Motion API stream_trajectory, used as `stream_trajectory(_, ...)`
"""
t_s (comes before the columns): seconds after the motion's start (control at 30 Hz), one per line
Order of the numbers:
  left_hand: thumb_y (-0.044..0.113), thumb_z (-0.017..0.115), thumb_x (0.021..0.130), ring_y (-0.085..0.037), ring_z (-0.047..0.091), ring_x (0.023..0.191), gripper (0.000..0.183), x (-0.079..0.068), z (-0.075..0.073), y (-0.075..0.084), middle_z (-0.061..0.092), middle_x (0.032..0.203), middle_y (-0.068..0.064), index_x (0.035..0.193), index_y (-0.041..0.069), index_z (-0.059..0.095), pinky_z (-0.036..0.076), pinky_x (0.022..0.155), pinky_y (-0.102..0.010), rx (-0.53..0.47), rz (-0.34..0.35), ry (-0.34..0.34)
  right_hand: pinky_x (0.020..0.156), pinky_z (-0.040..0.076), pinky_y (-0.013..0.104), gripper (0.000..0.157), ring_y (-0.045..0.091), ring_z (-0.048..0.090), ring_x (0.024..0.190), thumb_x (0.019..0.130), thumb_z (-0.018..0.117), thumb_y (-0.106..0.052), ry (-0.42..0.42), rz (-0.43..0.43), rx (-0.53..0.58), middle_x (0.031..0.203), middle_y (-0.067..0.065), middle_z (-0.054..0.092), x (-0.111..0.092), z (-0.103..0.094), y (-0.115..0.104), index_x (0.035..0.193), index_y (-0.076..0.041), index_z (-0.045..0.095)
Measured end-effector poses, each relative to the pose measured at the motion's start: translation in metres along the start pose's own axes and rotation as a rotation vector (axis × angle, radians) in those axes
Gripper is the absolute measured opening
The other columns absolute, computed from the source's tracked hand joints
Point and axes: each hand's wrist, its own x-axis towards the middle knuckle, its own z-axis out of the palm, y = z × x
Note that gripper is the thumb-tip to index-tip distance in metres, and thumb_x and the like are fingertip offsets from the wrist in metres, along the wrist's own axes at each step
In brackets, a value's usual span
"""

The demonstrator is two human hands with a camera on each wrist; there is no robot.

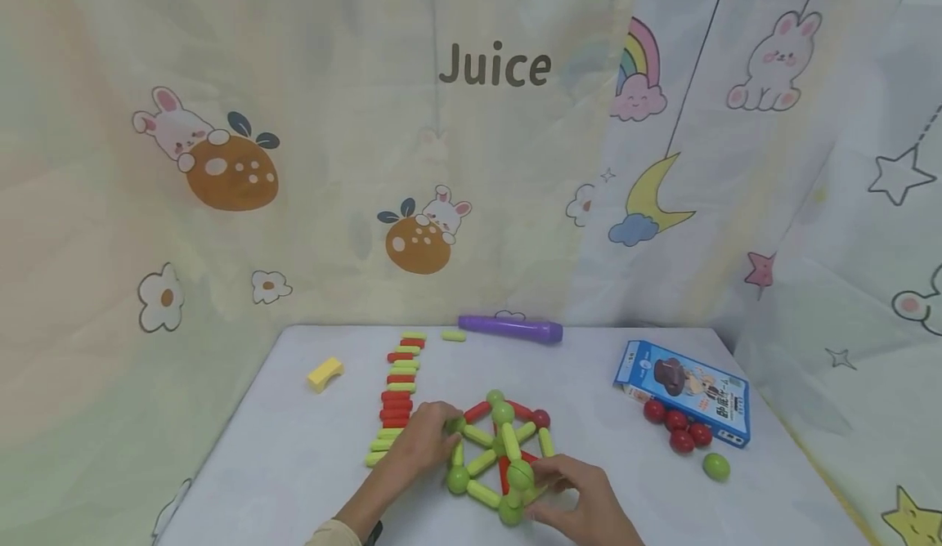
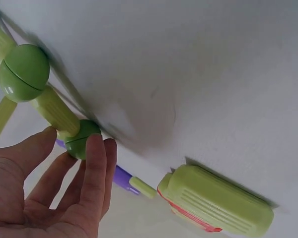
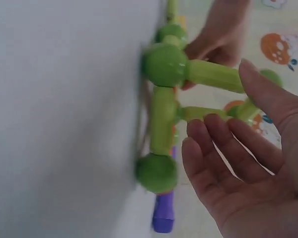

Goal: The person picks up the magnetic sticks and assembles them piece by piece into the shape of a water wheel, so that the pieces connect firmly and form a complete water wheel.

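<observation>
A frame of green and red sticks joined by balls stands on the table in front of me, with a green centre ball (image 1: 500, 446) and a dark red ball (image 1: 540, 420) at its far right. My left hand (image 2: 64, 188) pinches a green corner ball (image 2: 77, 146) on the left side, thumb near the yellow-green stick (image 2: 57, 111) joined to it. At the near right, my right hand (image 1: 581, 497) curves beside an upright stick (image 3: 213, 75) and its top ball (image 1: 520, 474). The thumb overlaps that stick's upper end, while the fingers are relaxed and apart from the thumb.
A column of loose red and yellow-green sticks (image 1: 397, 405) lies left of the frame, with a yellow arched block (image 1: 325, 374) farther left. A purple tube (image 1: 511, 328) lies at the back. On the right are a blue box (image 1: 688, 387), several red balls (image 1: 681, 441) and a green ball (image 1: 716, 467).
</observation>
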Motion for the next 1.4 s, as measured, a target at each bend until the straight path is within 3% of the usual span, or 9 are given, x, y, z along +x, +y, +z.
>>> stream_trajectory(0.17,0.006,0.083,0.093,-0.026,0.069,0.1,0.027,0.0,-0.005,0.0,0.078,0.115,-0.014,0.119,-0.004,0.079,0.063,0.087,-0.044,-0.013,0.027,-0.027,0.07,0.05,0.023,0.029,0.005,0.056,0.083,0.09,0.09,-0.032,-0.073,0.033,-0.11,0.093,-0.011,0.063,0.003,0.009,0.016,0.109,-0.016,0.075)
stream_trajectory(0.3,0.009,0.08,0.096,-0.022,0.067,0.094,0.025,0.016,-0.017,-0.004,0.077,0.114,-0.013,0.118,-0.003,0.079,0.062,0.077,-0.036,-0.069,0.024,-0.072,0.065,0.047,0.022,0.024,0.002,0.052,0.08,0.09,0.09,-0.032,-0.075,0.022,-0.141,0.091,-0.012,0.06,0.005,0.012,0.02,0.106,-0.017,0.08)
stream_trajectory(0.47,0.009,0.076,0.1,-0.037,0.071,0.113,0.032,0.073,-0.029,-0.018,0.074,0.126,-0.021,0.128,-0.006,0.073,0.061,0.094,-0.048,-0.078,0.041,0.056,0.068,0.049,0.021,0.021,0.002,0.052,0.082,0.09,0.09,-0.027,-0.084,0.037,-0.133,0.096,-0.01,0.062,0.007,0.011,0.023,0.105,-0.015,0.083)
stream_trajectory(0.6,0.006,0.065,0.105,-0.043,0.054,0.143,0.045,0.119,-0.032,-0.032,0.06,0.15,-0.025,0.147,-0.009,0.058,0.045,0.118,-0.057,-0.028,-0.019,0.117,0.07,0.051,0.021,0.02,0.0,0.052,0.084,0.091,0.089,-0.026,-0.089,-0.013,-0.111,0.097,-0.013,0.063,0.01,0.013,0.026,0.106,-0.015,0.083)
stream_trajectory(0.73,-0.003,0.052,0.104,-0.037,0.066,0.112,0.025,0.142,-0.03,-0.044,0.069,0.119,-0.024,0.123,-0.013,0.065,0.054,0.101,-0.054,0.069,-0.058,0.108,0.07,0.053,0.02,0.023,-0.003,0.053,0.086,0.093,0.086,-0.029,-0.106,-0.101,-0.119,0.1,-0.015,0.066,0.012,0.014,0.031,0.109,-0.011,0.082)
stream_trajectory(0.83,-0.008,0.049,0.101,-0.031,0.058,0.086,0.015,0.151,-0.024,-0.048,0.06,0.091,-0.016,0.096,-0.006,0.063,0.055,0.082,-0.052,0.148,-0.038,0.129,0.07,0.053,0.02,0.026,-0.004,0.053,0.086,0.096,0.084,-0.033,-0.123,-0.098,-0.141,0.102,-0.014,0.066,0.012,0.012,0.032,0.109,-0.01,0.082)
stream_trajectory(1.0,-0.011,0.051,0.098,-0.037,0.065,0.098,0.018,0.152,-0.016,-0.046,0.068,0.097,-0.022,0.097,-0.011,0.069,0.057,0.093,-0.051,0.281,0.05,0.216,0.071,0.051,0.02,0.022,-0.002,0.052,0.085,0.095,0.085,-0.03,-0.13,-0.035,-0.124,0.101,-0.016,0.063,0.009,0.008,0.026,0.106,-0.012,0.082)
stream_trajectory(1.17,-0.012,0.055,0.094,-0.036,0.057,0.092,0.013,0.145,-0.012,-0.05,0.059,0.091,-0.019,0.089,-0.009,0.067,0.054,0.085,-0.047,0.404,0.107,0.281,0.071,0.051,0.02,0.023,-0.003,0.052,0.085,0.095,0.085,-0.028,-0.118,-0.054,-0.108,0.101,-0.017,0.063,0.009,0.008,0.023,0.108,-0.009,0.082)
stream_trajectory(1.4,-0.016,0.061,0.082,-0.026,0.054,0.069,0.016,0.147,-0.011,-0.06,0.058,0.07,-0.011,0.075,-0.001,0.063,0.053,0.065,-0.044,0.284,0.097,0.297,0.072,0.051,0.019,0.023,-0.003,0.053,0.085,0.095,0.085,-0.027,-0.125,-0.039,-0.099,0.1,-0.017,0.064,0.01,0.009,0.022,0.109,-0.008,0.082)
